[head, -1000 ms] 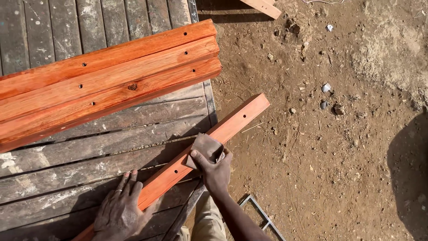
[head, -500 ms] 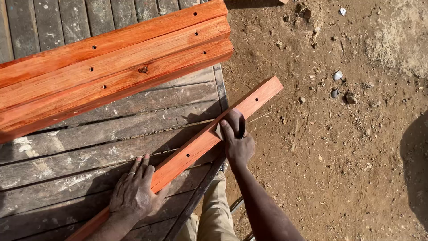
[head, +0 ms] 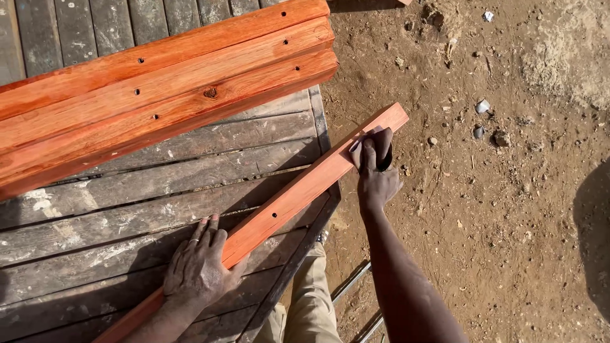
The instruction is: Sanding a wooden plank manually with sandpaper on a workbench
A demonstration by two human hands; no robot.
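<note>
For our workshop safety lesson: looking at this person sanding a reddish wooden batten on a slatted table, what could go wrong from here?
1. The batten juts past the table edge over the dirt, and the right hand presses sandpaper on that unsupported end; it might tip or pivot.
2. Only the left hand pins it, no clamp visible, so it could slide.
3. Bare hands on raw wood risk splinters, especially near the end corner.

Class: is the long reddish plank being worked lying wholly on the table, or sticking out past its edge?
Sticking out. The plank crosses the table edge, its far end over dirt, under the right hand.
</note>
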